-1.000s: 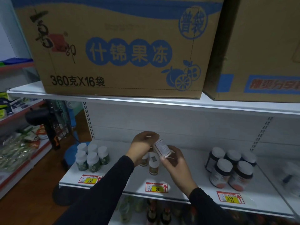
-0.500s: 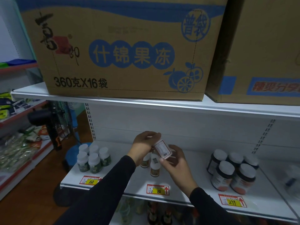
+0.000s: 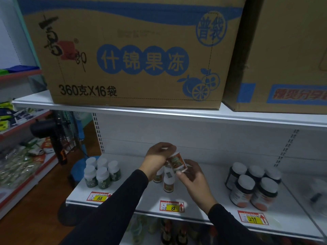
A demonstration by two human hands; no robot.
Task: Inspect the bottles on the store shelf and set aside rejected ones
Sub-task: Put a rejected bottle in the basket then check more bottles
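Bottle [image 3: 176, 161] tilted above middle shelf [image 3: 203, 206] | left hand [image 3: 157, 159] grips cap end, right hand [image 3: 192, 179] pinches base | looks light, rigid, smooth plastic; hold around labelled body | more bottles [image 3: 168, 183] stand beneath.

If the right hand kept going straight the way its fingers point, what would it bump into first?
Probably the bottle it already pinches with the left hand. The right hand points up-left at it; beyond lies the shelf's white back wall, though depth is unclear.
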